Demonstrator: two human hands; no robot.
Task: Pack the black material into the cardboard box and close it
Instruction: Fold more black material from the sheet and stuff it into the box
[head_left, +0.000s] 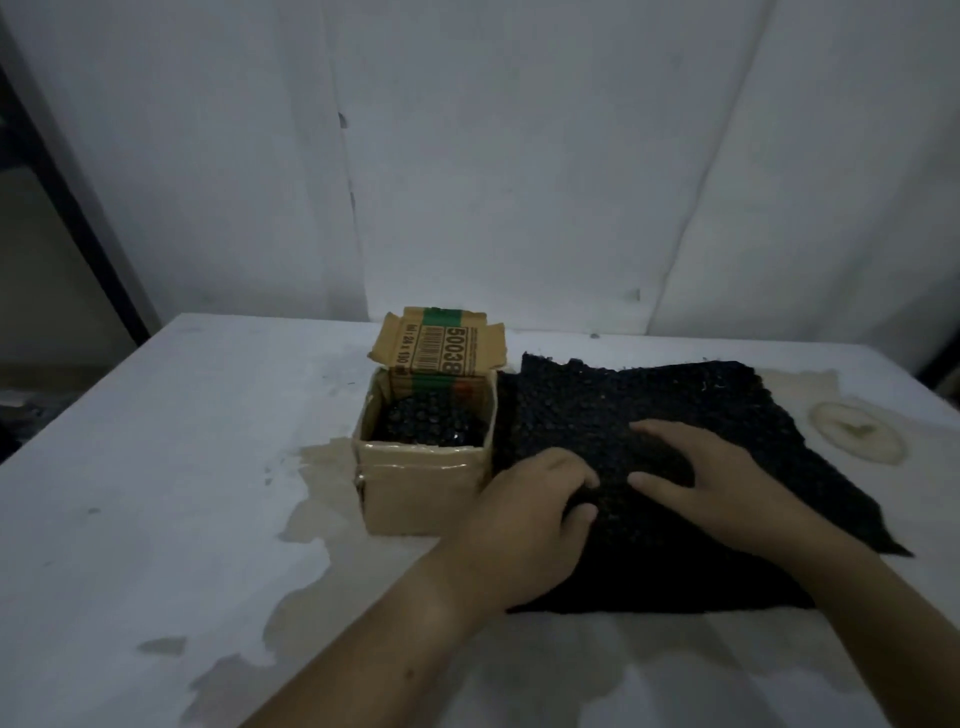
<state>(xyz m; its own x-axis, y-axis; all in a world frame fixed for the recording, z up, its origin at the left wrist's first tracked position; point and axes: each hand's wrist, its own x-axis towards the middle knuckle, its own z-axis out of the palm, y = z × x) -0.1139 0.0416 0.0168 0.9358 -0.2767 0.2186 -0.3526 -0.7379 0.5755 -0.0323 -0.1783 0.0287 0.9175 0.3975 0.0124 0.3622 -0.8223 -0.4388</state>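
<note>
A small cardboard box (423, 457) stands open on a white table (156, 467), its printed flap (436, 343) raised at the back. Inside it there is already some black bubbled material (426, 423), filling the box close to the rim, so part of the packing looks done. Just to the right of the box, touching or nearly touching its side, a large black sheet (675, 467) of the same bubbled stuff lies mostly flat on the table.

Both of the person's hands are on this sheet. The left hand (540, 499) sits near the sheet's left edge with its fingers curled and the thumb pressed in, seemingly pinching or bunching a fold of the material. The right hand (696, 473) lies with fingers spread and flat on the sheet, pressing it down and gripping nothing.

As a judgement, the task is somewhere in the middle: one portion is in the box, but the big sheet has not been gathered up, and it looks much wider than the box opening (it will probably need folding or rolling tight to fit). After that the flaps remain to be folded down; none is closed now. The table shows pale stains (857, 431) and worn patches, which play no part in the job.
</note>
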